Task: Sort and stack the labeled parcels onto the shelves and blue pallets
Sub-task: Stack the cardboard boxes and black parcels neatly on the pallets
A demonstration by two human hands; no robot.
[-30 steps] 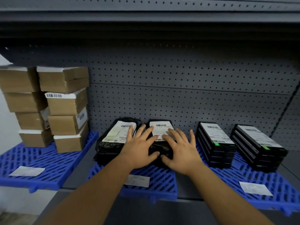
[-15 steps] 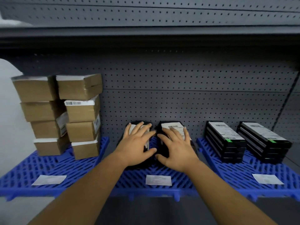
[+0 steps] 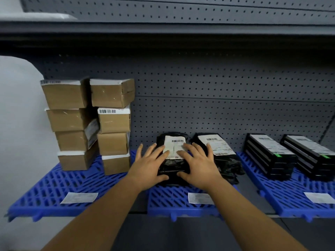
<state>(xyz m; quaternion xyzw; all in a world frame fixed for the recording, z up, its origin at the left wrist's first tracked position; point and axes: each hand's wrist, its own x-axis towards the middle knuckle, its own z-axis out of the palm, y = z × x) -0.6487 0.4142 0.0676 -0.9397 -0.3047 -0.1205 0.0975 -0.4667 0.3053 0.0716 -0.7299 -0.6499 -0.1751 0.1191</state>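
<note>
Two hands lie flat, fingers spread, on one black poly-bag parcel (image 3: 173,163) on the middle blue pallet (image 3: 168,203); the left hand (image 3: 150,164) and right hand (image 3: 197,164) press its sides, thumbs at its near edge; a second bagged parcel (image 3: 220,156) sits just beside it.

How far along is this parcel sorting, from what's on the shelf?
Mostly sorted, it seems. Done: brown boxes stacked in two columns on the left blue pallet, and two stacks of black boxes on the right pallet. In hand: the left hand and right hand press flat on a black bagged parcel on the middle pallet, beside a second bag stack. What's left can't be seen.
</note>
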